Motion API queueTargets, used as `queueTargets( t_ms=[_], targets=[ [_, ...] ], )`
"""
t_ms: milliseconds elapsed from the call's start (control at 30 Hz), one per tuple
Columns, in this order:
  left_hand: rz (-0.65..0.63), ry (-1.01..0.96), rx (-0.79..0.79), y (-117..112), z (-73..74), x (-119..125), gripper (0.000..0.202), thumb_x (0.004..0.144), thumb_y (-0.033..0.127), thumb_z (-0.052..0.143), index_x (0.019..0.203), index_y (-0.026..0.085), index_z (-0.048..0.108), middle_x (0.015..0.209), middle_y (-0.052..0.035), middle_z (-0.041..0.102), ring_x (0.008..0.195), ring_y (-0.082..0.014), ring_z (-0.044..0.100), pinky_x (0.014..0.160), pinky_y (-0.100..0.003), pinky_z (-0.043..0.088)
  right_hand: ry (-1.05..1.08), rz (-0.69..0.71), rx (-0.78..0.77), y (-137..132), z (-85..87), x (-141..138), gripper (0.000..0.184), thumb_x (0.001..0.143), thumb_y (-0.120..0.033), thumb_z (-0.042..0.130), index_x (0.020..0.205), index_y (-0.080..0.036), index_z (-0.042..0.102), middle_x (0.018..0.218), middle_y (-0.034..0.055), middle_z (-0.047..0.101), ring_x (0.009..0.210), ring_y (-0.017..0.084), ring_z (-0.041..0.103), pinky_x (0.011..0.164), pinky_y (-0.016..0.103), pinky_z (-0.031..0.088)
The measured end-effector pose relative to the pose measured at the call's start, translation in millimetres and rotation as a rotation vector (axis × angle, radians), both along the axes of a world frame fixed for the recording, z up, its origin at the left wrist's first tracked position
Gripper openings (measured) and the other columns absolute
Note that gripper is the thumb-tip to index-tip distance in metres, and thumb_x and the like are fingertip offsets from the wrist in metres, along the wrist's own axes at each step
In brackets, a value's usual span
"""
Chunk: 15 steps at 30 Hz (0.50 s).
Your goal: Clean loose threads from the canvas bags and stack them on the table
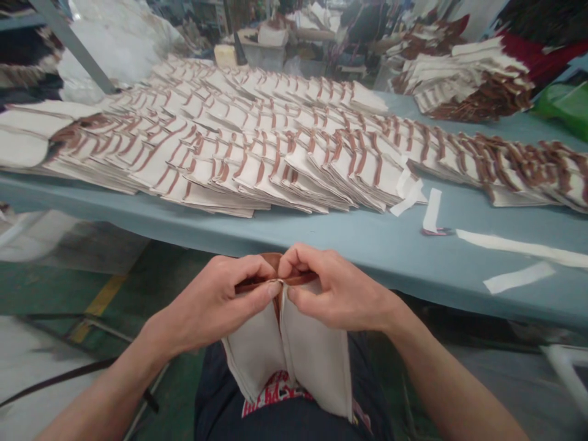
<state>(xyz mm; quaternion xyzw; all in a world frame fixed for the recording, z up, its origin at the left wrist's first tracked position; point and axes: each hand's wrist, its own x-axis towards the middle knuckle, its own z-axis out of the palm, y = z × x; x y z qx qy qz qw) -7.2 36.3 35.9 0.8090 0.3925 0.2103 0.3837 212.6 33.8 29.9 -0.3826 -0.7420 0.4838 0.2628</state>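
I hold a small cream canvas bag (303,355) with brown handles over my lap, below the table's edge. My left hand (220,300) pinches the bag's top rim on the left side. My right hand (331,288) pinches the rim on the right, thumb and fingers closed. The two hands meet at the brown handle (271,269) at the bag's mouth. Red print shows at the bag's lower edge (275,392).
A light blue table (321,239) carries long overlapping rows of the same cream bags with brown handles (257,147). White fabric strips (519,248) lie at its right. More bag piles (463,79) and a green bag (565,104) sit at the back right. A green floor lies below left.
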Motion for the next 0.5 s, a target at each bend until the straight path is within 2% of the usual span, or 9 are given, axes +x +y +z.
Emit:
queueTargets(
  t_ms=[100,167,233,333,433,500],
  targets=[
    [-0.039,0.010,-0.031,6.7,-1.3,1.5,0.030,0.099,0.027,0.051,0.074,0.015,0.062,0.065,0.0055,0.054,0.058,-0.0087,0.046,0.054,-0.019,0.036,-0.065,-0.027,0.280,8.1,-1.3,0.6,0.020,0.078,-0.006,0.056,0.092,-0.020,0.056,0.088,-0.0002,0.067,0.082,0.017,0.061,0.079,0.029,0.045],
    [0.004,-0.028,-0.077,9.1,-3.3,3.6,0.032,0.101,0.030,0.049,0.076,0.015,0.062,0.067,0.0047,0.055,0.061,-0.0096,0.047,0.056,-0.020,0.037,-0.080,-0.083,0.472,12.2,-2.4,1.6,0.021,0.079,-0.006,0.056,0.094,-0.020,0.057,0.094,0.0036,0.070,0.093,0.021,0.062,0.091,0.035,0.044],
    [0.079,-0.106,-0.124,9.4,-6.7,7.2,0.033,0.101,0.034,0.049,0.077,0.015,0.061,0.069,0.0042,0.055,0.063,-0.0104,0.049,0.058,-0.020,0.039,-0.068,-0.195,0.536,11.4,-3.9,2.4,0.021,0.081,-0.010,0.058,0.100,-0.019,0.058,0.102,0.0075,0.071,0.102,0.024,0.062,0.097,0.039,0.042],
    [0.166,-0.226,-0.126,6.4,-13.1,16.2,0.032,0.100,0.034,0.051,0.075,0.017,0.058,0.071,0.0035,0.056,0.064,-0.0111,0.049,0.058,-0.019,0.041,-0.098,-0.378,0.373,-0.8,-8.2,0.7,0.017,0.086,-0.026,0.062,0.101,-0.018,0.059,0.101,0.0084,0.069,0.096,0.024,0.062,0.088,0.038,0.045],
    [0.233,-0.249,-0.108,0.5,-19.0,27.9,0.031,0.101,0.035,0.050,0.079,0.017,0.063,0.072,0.0018,0.060,0.066,-0.0127,0.053,0.059,-0.020,0.044,-0.098,-0.445,0.131,-17.8,-16.8,-5.9,0.021,0.090,-0.041,0.064,0.091,-0.020,0.059,0.087,0.0026,0.065,0.081,0.020,0.060,0.077,0.034,0.044],
    [0.285,-0.243,-0.112,-3.9,-22.7,34.7,0.034,0.102,0.038,0.051,0.078,0.018,0.064,0.071,0.0011,0.062,0.065,-0.0136,0.054,0.058,-0.020,0.046,-0.004,-0.489,0.035,-26.2,-25.6,-10.9,0.026,0.093,-0.046,0.058,0.089,-0.020,0.059,0.084,0.0013,0.063,0.077,0.018,0.057,0.075,0.032,0.043]
  ],
)
